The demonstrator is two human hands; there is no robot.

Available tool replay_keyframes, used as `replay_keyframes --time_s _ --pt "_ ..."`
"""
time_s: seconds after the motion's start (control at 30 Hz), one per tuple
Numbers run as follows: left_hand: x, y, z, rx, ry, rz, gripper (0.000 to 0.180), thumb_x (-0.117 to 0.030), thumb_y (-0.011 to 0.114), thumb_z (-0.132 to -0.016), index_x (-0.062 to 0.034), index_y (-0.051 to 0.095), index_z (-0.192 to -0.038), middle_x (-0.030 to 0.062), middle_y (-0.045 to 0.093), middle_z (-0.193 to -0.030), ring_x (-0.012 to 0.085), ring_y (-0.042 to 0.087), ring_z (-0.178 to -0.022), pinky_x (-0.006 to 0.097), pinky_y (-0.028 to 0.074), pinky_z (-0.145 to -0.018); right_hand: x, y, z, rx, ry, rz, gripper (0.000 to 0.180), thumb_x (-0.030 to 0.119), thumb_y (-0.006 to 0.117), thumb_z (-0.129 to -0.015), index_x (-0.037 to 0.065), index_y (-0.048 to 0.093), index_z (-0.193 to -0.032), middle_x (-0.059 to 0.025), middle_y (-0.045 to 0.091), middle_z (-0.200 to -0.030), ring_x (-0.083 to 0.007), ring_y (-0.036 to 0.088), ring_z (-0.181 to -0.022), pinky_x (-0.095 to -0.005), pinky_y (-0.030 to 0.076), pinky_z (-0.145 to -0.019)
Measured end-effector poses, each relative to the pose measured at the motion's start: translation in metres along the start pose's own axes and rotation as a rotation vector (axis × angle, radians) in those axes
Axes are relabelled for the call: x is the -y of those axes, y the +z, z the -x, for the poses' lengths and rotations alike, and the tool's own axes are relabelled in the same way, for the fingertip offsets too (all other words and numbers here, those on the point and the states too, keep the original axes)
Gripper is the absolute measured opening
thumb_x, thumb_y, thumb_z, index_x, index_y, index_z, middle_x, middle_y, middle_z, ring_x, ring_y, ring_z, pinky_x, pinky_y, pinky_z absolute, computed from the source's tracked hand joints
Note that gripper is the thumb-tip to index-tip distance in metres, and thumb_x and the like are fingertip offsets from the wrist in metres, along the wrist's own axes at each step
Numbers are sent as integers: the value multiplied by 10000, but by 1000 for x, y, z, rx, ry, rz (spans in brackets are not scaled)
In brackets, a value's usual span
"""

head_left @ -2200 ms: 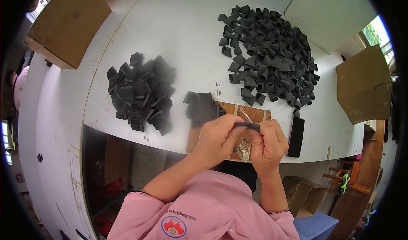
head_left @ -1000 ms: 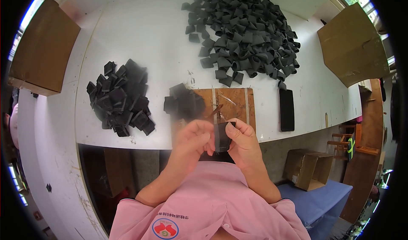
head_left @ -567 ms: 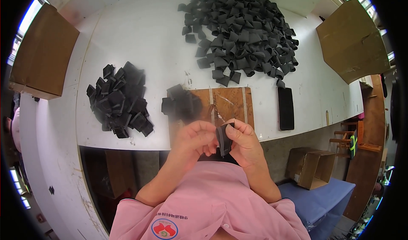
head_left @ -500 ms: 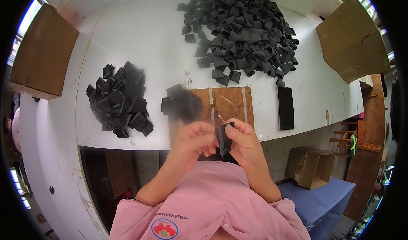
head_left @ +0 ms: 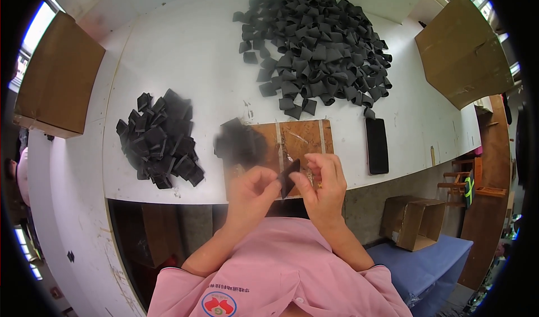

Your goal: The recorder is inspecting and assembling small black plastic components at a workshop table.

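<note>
The left hand (head_left: 254, 189) and the right hand (head_left: 322, 183) both pinch one black piece (head_left: 288, 177); the wooden board (head_left: 300, 140) lies at 12 o'clock.

Black piece (head_left: 289, 176): matt, rubbery. Board (head_left: 303, 140): bare scuffed wood. Phone (head_left: 377, 145): glossy.

I'm looking at a workshop: a scuffed white bench (head_left: 179, 53), heaps of black pieces (head_left: 320, 42), cardboard boxes (head_left: 56, 87), a wooden board (head_left: 300, 140).
</note>
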State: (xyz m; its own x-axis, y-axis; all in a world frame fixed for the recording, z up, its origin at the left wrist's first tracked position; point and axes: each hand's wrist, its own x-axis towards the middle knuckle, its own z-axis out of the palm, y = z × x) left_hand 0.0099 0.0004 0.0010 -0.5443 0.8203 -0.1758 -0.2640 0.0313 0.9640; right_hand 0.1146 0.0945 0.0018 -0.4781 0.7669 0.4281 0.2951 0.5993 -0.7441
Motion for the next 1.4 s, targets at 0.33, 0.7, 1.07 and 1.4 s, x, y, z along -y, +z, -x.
replay_keyframes --time_s 0.33,0.7,1.07,1.4 --pt "25 14 0 -323 439 -514 63 58 559 -760 8 552 -798 14 562 -638 46 497 -484 184 388 -429 3 17 9 114 -204 91 112 2 605 -700 20 556 -800 -104 511 -746 -260 517 -604 -333 417 -501" --pt "-6 4 -7 -65 -9 349 149 81 516 -754 27 522 -892 52 553 -712 25 403 -428 160 310 -398 1 7 -3 345 864 -1254 61 53 572 -770 22 557 -721 18 484 -701 -50 442 -596 -185 325 -485" --pt "-44 -11 -21 471 -171 1204 267 38 461 -774 59 444 -1040 202 549 -897 41 352 -312 195 254 -297 36 -10 -55 637 451 -1008 197 201 531 -862 48 488 -747 56 399 -595 -22 319 -529 -188 253 -449" --pt "-18 -25 -37 327 -336 1347 236 -26 393 -857 24 449 -1081 141 569 -857 51 340 -325 188 254 -331 14 6 -70 704 466 -1012 226 235 509 -880 71 493 -726 81 372 -610 -12 277 -521 -176 234 -457"
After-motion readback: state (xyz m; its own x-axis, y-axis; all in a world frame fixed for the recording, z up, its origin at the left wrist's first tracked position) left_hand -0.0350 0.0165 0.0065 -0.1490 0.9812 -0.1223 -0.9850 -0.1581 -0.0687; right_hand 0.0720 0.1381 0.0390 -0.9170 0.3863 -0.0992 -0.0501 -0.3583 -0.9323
